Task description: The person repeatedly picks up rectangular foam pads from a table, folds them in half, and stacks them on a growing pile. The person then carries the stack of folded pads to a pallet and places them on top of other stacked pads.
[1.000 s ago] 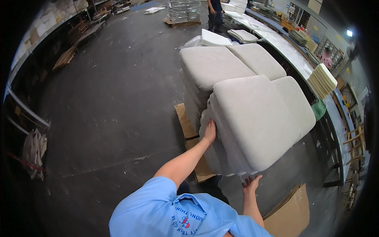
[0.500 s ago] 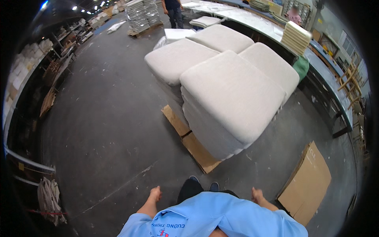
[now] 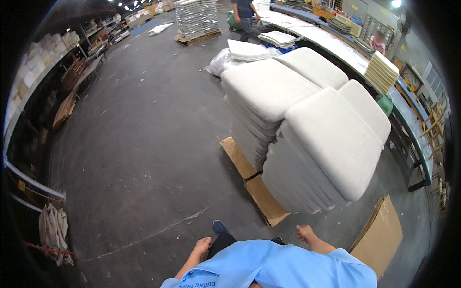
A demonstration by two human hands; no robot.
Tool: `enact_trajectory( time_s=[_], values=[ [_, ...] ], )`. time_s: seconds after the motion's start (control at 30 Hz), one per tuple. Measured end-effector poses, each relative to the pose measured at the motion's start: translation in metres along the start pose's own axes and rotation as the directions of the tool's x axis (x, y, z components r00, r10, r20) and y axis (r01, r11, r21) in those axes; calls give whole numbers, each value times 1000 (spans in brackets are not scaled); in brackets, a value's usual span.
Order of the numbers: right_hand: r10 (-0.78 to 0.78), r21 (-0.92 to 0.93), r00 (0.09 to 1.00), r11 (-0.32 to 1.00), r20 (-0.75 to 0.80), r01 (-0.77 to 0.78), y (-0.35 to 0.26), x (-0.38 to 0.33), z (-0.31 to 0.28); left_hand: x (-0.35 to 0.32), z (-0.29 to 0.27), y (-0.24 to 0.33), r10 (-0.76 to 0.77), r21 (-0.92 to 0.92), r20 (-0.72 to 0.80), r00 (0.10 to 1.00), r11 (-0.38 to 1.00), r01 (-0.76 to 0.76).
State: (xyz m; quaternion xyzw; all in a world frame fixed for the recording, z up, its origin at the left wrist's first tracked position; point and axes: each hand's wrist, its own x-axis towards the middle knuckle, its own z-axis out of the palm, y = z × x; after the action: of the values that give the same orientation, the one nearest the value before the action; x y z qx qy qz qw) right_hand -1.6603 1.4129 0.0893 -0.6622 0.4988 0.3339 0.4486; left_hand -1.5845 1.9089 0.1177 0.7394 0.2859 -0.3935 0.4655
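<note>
Tall stacks of pale grey cushions (image 3: 326, 144) stand on cardboard sheets (image 3: 254, 185) laid on the concrete floor in front of me. My left hand (image 3: 201, 246) hangs low by my body, fingers loosely curled, holding nothing. My right hand (image 3: 304, 234) is also down near my side, a short way below the nearest stack, touching nothing. Both hands are clear of the cushions. My blue shirt fills the lower edge.
A flat cardboard piece (image 3: 379, 237) lies at the lower right. A long workbench (image 3: 336, 45) runs along the right with stacked pads (image 3: 382, 72). A person (image 3: 245, 14) stands far back near a pallet of stacked material (image 3: 197, 19). Shelving (image 3: 43, 86) lines the left.
A second ago both my hands were pressed on the nearest cushion stack. They have come off it and dropped to my sides, and I have stepped back from the stack.
</note>
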Motion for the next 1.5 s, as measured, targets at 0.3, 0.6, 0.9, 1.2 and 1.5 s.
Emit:
enact_trajectory(
  time_s=[0.3,0.6,0.9,1.2,1.5],
  values=[
    [-358,267,907,917,224,296,-212,-45,146,54,-211,88,-85,-186,-139,987,981,58],
    [-544,791,804,589,237,165,-379,-73,132,184,-184,416,506,-394,212,836,827,-400],
    [-193,950,936,53,-294,309,-432,-48,87,257,-145,676,552,-316,429,715,833,-454],
    [104,963,964,-89,-244,253,-473,-32,81,339,-76,815,455,-264,741,494,874,-408],
    [41,832,932,-439,-359,340,-491,-10,77,349,-14,864,199,50,853,483,890,-454]
  ],
)
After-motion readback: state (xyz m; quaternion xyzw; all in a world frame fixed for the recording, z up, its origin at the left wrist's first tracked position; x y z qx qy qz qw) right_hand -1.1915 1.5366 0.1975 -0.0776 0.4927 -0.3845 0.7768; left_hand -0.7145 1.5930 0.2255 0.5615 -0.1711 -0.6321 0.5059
